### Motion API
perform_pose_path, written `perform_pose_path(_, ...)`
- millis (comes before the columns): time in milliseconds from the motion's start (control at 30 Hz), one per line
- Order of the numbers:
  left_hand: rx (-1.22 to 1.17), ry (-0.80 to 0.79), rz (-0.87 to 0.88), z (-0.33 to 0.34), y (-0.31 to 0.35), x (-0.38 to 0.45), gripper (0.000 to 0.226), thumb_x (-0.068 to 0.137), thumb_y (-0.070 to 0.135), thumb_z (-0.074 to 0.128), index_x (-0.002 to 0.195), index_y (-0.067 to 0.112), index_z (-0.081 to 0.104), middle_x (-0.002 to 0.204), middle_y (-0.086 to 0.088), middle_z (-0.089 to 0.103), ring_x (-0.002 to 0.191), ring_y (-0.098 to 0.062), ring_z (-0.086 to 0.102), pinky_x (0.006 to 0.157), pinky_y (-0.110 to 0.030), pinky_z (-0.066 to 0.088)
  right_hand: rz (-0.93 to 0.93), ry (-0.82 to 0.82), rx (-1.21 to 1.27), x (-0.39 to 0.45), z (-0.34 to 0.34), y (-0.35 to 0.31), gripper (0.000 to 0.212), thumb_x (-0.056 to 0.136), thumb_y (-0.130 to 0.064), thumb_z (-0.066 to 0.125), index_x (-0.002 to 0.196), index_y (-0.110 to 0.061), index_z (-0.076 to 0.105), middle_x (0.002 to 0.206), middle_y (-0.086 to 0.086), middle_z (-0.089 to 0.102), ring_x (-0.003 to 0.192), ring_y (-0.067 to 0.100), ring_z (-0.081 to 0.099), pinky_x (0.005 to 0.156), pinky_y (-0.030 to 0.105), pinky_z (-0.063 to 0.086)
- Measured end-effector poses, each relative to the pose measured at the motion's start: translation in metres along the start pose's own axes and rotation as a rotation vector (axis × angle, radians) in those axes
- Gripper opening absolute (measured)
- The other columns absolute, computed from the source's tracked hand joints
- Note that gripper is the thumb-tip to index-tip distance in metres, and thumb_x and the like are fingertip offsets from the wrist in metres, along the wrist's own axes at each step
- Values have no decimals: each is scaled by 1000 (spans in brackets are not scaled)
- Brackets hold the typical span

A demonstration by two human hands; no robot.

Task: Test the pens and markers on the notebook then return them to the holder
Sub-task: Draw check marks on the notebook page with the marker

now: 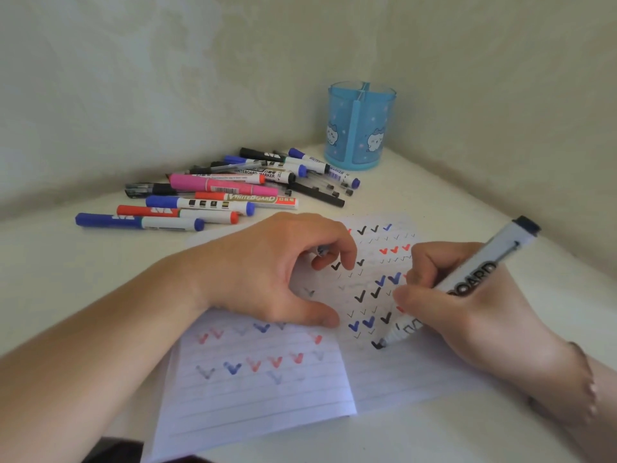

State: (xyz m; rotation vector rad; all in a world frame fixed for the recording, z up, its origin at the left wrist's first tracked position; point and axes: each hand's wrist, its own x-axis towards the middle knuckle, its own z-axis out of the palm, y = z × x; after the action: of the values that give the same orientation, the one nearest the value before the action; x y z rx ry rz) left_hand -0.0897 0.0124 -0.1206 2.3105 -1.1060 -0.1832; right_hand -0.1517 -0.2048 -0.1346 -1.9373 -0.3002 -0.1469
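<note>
the right hand (pixel 467 309) grips a black whiteboard marker (pixel 467 279) with its tip on the open notebook (pixel 253 389), while the left hand (pixel 277 272), its fingers curled round what looks like the cap, presses the page, so a light short stroke is best before the marker goes to the blue holder (pixel 360 128) at the table corner.

Open lined notebook (pixel 263 379) lying lower centre; marker (pixel 467 279) tilting tip-down on it; pens (pixel 213 192) lying upper left beside the upright blue holder (pixel 360 128).
</note>
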Motion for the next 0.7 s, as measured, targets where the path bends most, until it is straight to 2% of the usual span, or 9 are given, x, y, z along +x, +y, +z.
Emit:
perform_pose_path(133, -32, 13, -4, 1, 0, 0, 49, 66, 46, 84, 105, 41, 55, 93, 15, 53, 89, -14, 55, 77, -29, 44, 22, 44, 37, 1, -1, 1, 34, 65, -6, 59, 47, -12, 31, 45, 11, 25, 42, 12, 24, 42, 21, 19)
perform_pose_path(200, -39, 4, 15, 0, -1, 0, 43, 75, 37, 81, 108, 37, 54, 92, 15, 53, 87, -14, 54, 74, -25, 44, 33, 51, 76, 2, -1, 0, 34, 66, -8, 61, 48, -12, 32, 45, 12, 27, 40, 13, 24, 42, 20, 19)
perform_pose_path(267, -98, 5, 35, 1, -3, 0, 33, 89, 16, 66, 114, 31, 51, 91, 15, 53, 78, -11, 51, 69, -18, 41, 54, 89, 195, 4, -3, 0, 39, 68, -12, 72, 50, -13, 39, 40, 5, 31, 37, 12, 25, 42, 18, 21)
perform_pose_path(333, -156, 79, 21, 1, -4, 1, 35, 97, -1, 48, 119, 26, 45, 94, 15, 56, 73, -8, 49, 70, -13, 38, 59, 138, 342, 7, -7, -2, 40, 66, -21, 84, 57, -15, 45, 38, -5, 36, 36, 12, 24, 42, 18, 22)
perform_pose_path(400, -169, 153, 13, 2, -6, 4, 40, 98, 0, 46, 126, 28, 37, 103, 8, 63, 85, -7, 58, 80, -13, 41, 12, 154, 448, 10, -12, -5, 35, 63, -35, 82, 66, -17, 52, 43, -4, 40, 40, 15, 28, 43, 20, 24)
perform_pose_path(467, -199, 202, -12, 3, -7, 7, 48, 95, 5, 57, 125, 37, 37, 109, 13, 69, 99, 0, 63, 90, -16, 46, -11, 116, 530, 11, -18, -5, 35, 59, -45, 80, 73, -18, 63, 53, 5, 53, 46, 20, 40, 44, 22, 26)
perform_pose_path(500, -223, 236, -29, 3, -7, 8, 52, 92, 9, 63, 123, 42, 39, 110, 19, 70, 101, 3, 64, 92, -18, 48, -14, 99, 557, 11, -20, -4, 34, 58, -44, 78, 76, -17, 68, 59, 10, 60, 48, 22, 45, 44, 24, 28)
perform_pose_path(567, -286, 312, -56, 3, -7, 9, 49, 83, 15, 73, 115, 43, 48, 106, 22, 71, 97, 4, 67, 91, -24, 52, -13, 99, 567, 10, -22, -3, 21, 65, -29, 67, 78, -12, 71, 62, 19, 63, 45, 25, 47, 43, 26, 27)
perform_pose_path(700, -369, 393, -57, 3, -5, 9, 38, 68, 27, 76, 103, 33, 63, 96, 18, 74, 91, 0, 70, 89, -24, 54, 26, 195, 527, 9, -20, -3, 16, 74, -13, 47, 72, -16, 63, 53, 16, 59, 37, 22, 42, 40, 22, 26)
